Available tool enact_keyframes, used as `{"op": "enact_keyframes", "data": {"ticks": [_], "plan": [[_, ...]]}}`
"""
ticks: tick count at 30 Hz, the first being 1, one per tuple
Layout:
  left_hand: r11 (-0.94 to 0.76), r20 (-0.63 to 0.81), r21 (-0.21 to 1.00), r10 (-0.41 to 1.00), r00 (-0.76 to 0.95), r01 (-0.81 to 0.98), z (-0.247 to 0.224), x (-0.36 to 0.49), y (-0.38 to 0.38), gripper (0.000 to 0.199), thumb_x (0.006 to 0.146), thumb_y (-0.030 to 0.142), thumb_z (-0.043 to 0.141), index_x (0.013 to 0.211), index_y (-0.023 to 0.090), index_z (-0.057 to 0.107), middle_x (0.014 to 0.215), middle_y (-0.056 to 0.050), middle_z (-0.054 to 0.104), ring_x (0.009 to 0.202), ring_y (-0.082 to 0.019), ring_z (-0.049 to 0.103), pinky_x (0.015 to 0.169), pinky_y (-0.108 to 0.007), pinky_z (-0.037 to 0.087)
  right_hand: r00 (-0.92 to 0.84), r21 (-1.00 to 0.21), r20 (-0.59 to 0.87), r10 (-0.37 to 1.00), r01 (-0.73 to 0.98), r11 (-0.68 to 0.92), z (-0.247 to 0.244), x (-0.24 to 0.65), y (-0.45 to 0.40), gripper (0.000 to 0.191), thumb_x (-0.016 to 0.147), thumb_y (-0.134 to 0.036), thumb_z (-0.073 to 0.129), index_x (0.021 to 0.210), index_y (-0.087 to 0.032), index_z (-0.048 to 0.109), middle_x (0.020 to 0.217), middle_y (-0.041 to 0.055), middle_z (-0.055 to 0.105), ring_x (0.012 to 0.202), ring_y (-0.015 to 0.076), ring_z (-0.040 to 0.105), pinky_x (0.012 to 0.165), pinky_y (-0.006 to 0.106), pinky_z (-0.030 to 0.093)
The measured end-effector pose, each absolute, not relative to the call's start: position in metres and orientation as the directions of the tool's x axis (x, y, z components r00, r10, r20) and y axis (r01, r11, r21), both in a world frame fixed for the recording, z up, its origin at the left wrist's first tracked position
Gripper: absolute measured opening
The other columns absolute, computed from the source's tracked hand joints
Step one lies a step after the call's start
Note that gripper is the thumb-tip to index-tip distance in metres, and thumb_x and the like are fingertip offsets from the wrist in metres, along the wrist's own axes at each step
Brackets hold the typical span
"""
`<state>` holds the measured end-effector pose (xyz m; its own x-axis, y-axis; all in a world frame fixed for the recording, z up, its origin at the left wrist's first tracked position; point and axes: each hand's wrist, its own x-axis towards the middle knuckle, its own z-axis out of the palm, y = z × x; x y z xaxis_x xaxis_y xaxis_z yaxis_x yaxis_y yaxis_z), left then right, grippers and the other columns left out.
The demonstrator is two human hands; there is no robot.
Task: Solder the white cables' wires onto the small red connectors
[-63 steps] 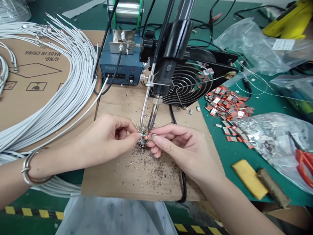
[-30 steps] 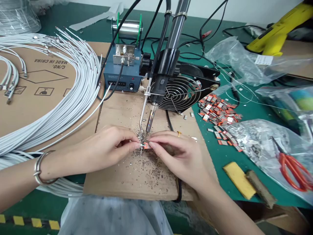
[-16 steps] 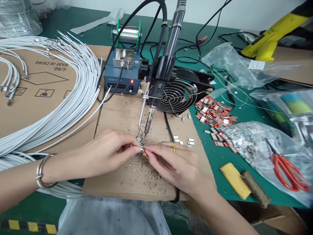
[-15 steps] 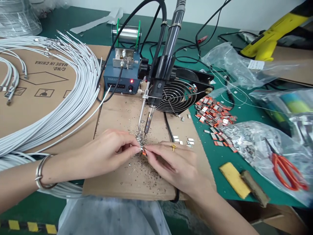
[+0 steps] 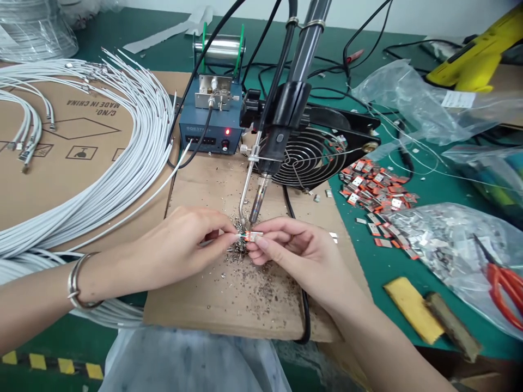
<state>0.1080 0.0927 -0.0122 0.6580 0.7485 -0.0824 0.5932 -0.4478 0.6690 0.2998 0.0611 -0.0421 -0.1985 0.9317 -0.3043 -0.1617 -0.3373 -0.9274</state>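
My left hand (image 5: 196,239) is closed, pinching the end of a white cable whose thin wires (image 5: 242,236) show at the fingertips. My right hand (image 5: 306,250) grips a small USB connector (image 5: 255,236) with an orange part and a silver metal shell, between thumb and fingers. The wires meet the connector's orange end; whether they are joined I cannot tell. Just above both hands, the soldering iron (image 5: 259,201) points down in its stand, with a thin bent feed tube (image 5: 244,196) beside its tip. Dark solder bits (image 5: 261,288) litter the cardboard (image 5: 196,305) below.
A blue soldering station (image 5: 210,130) and solder spool (image 5: 220,49) stand behind. Near them sits a black fan (image 5: 302,163). White cables (image 5: 134,163) lie bundled at left. At right are connectors (image 5: 371,185), a bag of metal parts (image 5: 445,245), red-handled scissors (image 5: 502,288) and a yellow sponge (image 5: 412,307).
My right hand has turned, and its fingers have shifted so that the connector's metal shell shows. Both hands are slightly higher in view. The surroundings have shifted as the camera moved.
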Motion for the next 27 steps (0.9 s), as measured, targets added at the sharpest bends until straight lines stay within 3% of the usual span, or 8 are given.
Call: {"op": "enact_keyframes", "data": {"ticks": [6, 18, 27], "plan": [[-0.447, -0.097, 0.667, 0.741, 0.665, 0.596, -0.0134, 0.1082, 0.0948, 0.024, 0.090, 0.030, 0.043, 0.088, 0.020, 0.065, 0.077, 0.003, 0.064, 0.067, -0.006, 0.053, 0.062, -0.019, 0.036, -0.195, -0.929, -0.280, 0.940, -0.193, -0.316, -0.0427, 0.2993, 0.0602, 0.012, 0.071, -0.019, 0.072, 0.079, -0.012, 0.066, 0.065, 0.0033, 0.069, 0.057, 0.0076, 0.064, 0.056, 0.011, 0.055], [-0.461, -0.018, 0.666, 0.776, 0.631, 0.586, -0.0130, 0.1071, 0.0929, 0.016, 0.086, 0.026, 0.051, 0.086, 0.023, 0.067, 0.061, 0.007, 0.058, 0.051, -0.002, 0.044, 0.050, -0.016, 0.031, -0.177, -0.944, -0.231, 0.957, -0.197, -0.264, -0.0410, 0.2969, 0.0598, 0.006, 0.074, -0.013, 0.069, 0.079, -0.012, 0.067, 0.065, 0.0017, 0.068, 0.057, 0.0060, 0.064, 0.055, 0.009, 0.054], [-0.472, -0.002, 0.671, 0.769, 0.639, 0.571, -0.0132, 0.1084, 0.0920, 0.016, 0.087, 0.026, 0.050, 0.087, 0.024, 0.066, 0.064, 0.008, 0.059, 0.053, -0.002, 0.045, 0.051, -0.015, 0.032, -0.207, -0.934, -0.217, 0.954, -0.241, -0.265, -0.0431, 0.2994, 0.0612, 0.007, 0.073, -0.014, 0.070, 0.080, -0.014, 0.068, 0.067, 0.0024, 0.069, 0.057, 0.0077, 0.064, 0.055, 0.011, 0.055]]}}
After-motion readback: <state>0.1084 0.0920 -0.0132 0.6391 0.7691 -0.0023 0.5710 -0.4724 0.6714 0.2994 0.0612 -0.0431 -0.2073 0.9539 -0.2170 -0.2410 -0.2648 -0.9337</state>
